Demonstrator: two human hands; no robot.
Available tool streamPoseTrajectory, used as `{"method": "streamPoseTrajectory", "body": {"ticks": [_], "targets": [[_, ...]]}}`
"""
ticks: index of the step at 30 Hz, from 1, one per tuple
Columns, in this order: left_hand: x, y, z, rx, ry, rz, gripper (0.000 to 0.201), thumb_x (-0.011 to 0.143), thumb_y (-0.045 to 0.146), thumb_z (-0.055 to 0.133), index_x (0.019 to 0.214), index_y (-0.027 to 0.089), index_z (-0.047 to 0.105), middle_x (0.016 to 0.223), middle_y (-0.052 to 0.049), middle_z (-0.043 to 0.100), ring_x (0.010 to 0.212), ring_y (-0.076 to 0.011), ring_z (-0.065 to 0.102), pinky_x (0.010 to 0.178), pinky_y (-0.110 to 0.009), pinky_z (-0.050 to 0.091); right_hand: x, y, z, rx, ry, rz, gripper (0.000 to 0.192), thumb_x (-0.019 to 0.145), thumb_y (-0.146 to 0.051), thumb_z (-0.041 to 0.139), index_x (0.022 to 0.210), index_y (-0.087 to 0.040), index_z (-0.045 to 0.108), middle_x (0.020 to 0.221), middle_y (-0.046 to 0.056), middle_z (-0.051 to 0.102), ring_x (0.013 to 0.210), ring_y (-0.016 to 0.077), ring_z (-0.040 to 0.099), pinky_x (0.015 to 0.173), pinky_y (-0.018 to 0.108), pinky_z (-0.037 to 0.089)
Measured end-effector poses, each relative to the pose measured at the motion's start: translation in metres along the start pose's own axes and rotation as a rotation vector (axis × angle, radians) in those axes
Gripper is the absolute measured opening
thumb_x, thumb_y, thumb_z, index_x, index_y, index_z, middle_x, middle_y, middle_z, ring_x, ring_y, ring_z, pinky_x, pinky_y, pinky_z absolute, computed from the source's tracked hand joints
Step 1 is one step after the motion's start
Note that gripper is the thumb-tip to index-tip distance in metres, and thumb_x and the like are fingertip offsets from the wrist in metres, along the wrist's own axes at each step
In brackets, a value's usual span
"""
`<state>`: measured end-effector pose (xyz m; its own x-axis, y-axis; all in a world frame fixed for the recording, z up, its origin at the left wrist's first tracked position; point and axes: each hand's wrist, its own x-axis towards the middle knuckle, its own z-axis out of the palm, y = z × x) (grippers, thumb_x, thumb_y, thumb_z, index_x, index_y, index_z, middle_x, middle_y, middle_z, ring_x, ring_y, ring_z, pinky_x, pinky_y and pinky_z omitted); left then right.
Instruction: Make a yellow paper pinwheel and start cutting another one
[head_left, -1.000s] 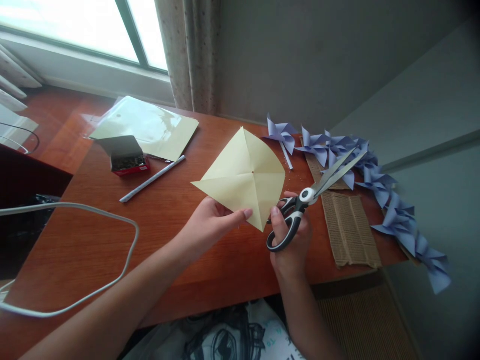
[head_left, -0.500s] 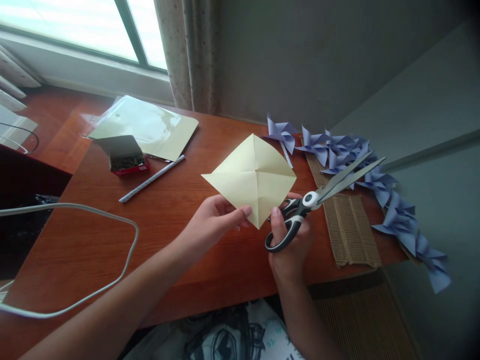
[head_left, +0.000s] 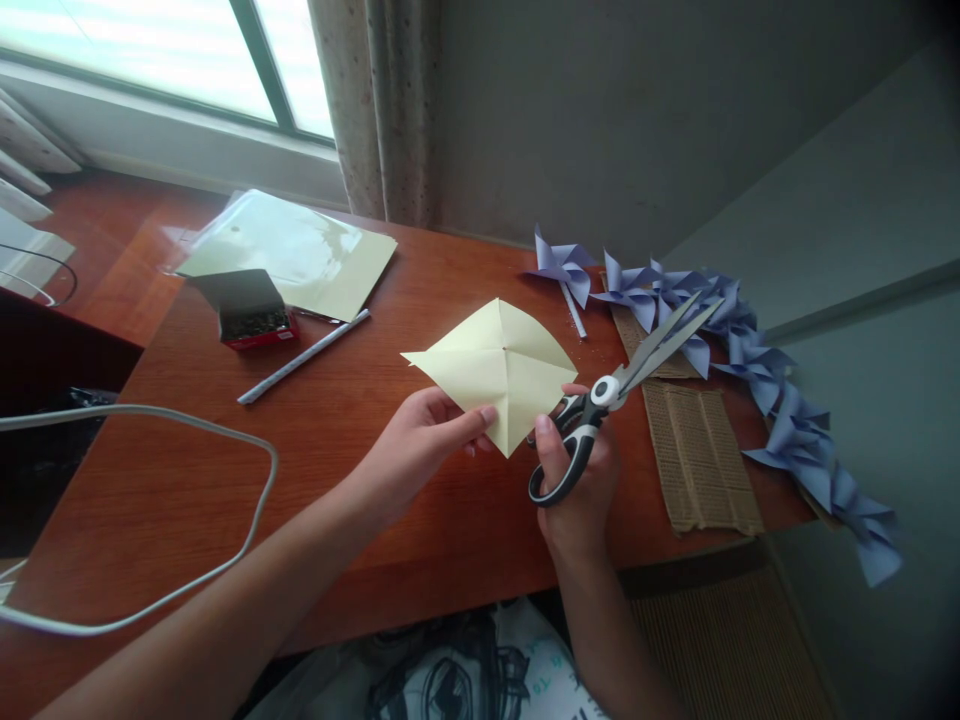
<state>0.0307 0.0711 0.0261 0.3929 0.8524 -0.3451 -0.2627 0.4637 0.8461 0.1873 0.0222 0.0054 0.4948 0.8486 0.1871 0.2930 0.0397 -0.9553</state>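
Your yellow paper square (head_left: 499,365) has tipped flatter and lower than half a second ago, held above the wooden desk (head_left: 337,450). Your left hand (head_left: 420,450) pinches its near edge between thumb and fingers. Your right hand (head_left: 577,480) grips the scissors (head_left: 600,410), fingers through the handles, blades slightly parted beside the paper's right corner.

**Paper, metal, plastic and wood**

The yellow square (head_left: 501,368) is matt paper with sharp creases. The scissors (head_left: 607,395) have smooth grey metal blades and black-and-white plastic handles. The table (head_left: 352,480) is glossy reddish wood. The cardboard strip (head_left: 697,455) looks rough and ribbed. The purple pinwheels (head_left: 750,350) are matt paper.
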Motion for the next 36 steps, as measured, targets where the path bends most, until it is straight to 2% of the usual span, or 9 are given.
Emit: {"method": "streamPoseTrajectory", "body": {"ticks": [6, 13, 18, 22, 25, 30, 36], "targets": [[-0.001, 0.0, 0.001, 0.011, 0.019, 0.016, 0.019, 0.076, 0.03, 0.083, 0.077, 0.014, 0.075, 0.068, -0.004, 0.073, 0.063, -0.0138, 0.061, 0.06, -0.022, 0.045, -0.001, 0.001, 0.0, 0.058, -0.007, 0.054, 0.035, 0.085, -0.033, 0.071, 0.117, -0.022, 0.061, 0.09, -0.002, 0.06, 0.069, 0.0123, 0.06, 0.07, 0.028, 0.051], [-0.003, 0.002, 0.003, 0.034, 0.031, 0.06, 0.02, 0.076, 0.032, 0.082, 0.079, 0.014, 0.075, 0.071, -0.005, 0.073, 0.066, -0.016, 0.062, 0.062, -0.024, 0.046, 0.0, -0.001, 0.001, 0.141, -0.045, 0.08, 0.031, 0.085, -0.032, 0.07, 0.114, -0.023, 0.06, 0.087, -0.002, 0.063, 0.067, 0.0129, 0.061, 0.068, 0.029, 0.051], [-0.002, 0.004, -0.001, 0.014, 0.131, 0.157, 0.021, 0.078, 0.033, 0.081, 0.073, 0.014, 0.074, 0.066, -0.003, 0.07, 0.063, -0.0133, 0.058, 0.06, -0.023, 0.044, -0.006, -0.011, -0.012, 0.257, -0.289, 0.165, 0.032, 0.089, -0.045, 0.066, 0.111, -0.022, 0.06, 0.068, -0.003, 0.061, 0.055, 0.0128, 0.054, 0.054, 0.026, 0.045], [-0.003, 0.01, -0.004, -0.055, 0.236, 0.227, 0.021, 0.079, 0.033, 0.081, 0.076, 0.014, 0.072, 0.066, -0.002, 0.07, 0.061, -0.0119, 0.058, 0.059, -0.023, 0.043, -0.018, -0.013, -0.032, 0.345, -0.458, 0.316, 0.048, 0.08, -0.059, 0.073, 0.108, -0.021, 0.064, 0.066, -0.001, 0.06, 0.053, 0.0123, 0.049, 0.048, 0.025, 0.037], [-0.004, 0.014, -0.005, -0.092, 0.278, 0.247, 0.021, 0.077, 0.033, 0.082, 0.076, 0.014, 0.072, 0.067, -0.002, 0.07, 0.061, -0.0119, 0.058, 0.06, -0.023, 0.044, -0.026, -0.012, -0.045, 0.299, -0.545, 0.412, 0.055, 0.075, -0.063, 0.076, 0.109, -0.021, 0.065, 0.067, 0.0, 0.058, 0.055, 0.013, 0.047, 0.05, 0.025, 0.035], [-0.003, 0.012, -0.004, -0.122, 0.264, 0.217, 0.02, 0.076, 0.031, 0.083, 0.076, 0.014, 0.072, 0.068, -0.002, 0.071, 0.063, -0.0119, 0.059, 0.061, -0.023, 0.044, -0.034, -0.014, -0.051, 0.205, -0.692, 0.48, 0.056, 0.077, -0.063, 0.073, 0.111, -0.019, 0.065, 0.069, 0.0, 0.057, 0.059, 0.0123, 0.046, 0.054, 0.025, 0.036], [-0.001, 0.001, -0.004, -0.02, 0.222, 0.211, 0.02, 0.08, 0.032, 0.081, 0.075, 0.014, 0.073, 0.067, -0.002, 0.072, 0.062, -0.0113, 0.059, 0.06, -0.022, 0.044, -0.028, -0.017, -0.045, 0.3, -0.818, 0.55, 0.061, 0.077, -0.065, 0.072, 0.113, -0.017, 0.06, 0.071, 0.0, 0.055, 0.058, 0.0121, 0.044, 0.052, 0.024, 0.034]]}}
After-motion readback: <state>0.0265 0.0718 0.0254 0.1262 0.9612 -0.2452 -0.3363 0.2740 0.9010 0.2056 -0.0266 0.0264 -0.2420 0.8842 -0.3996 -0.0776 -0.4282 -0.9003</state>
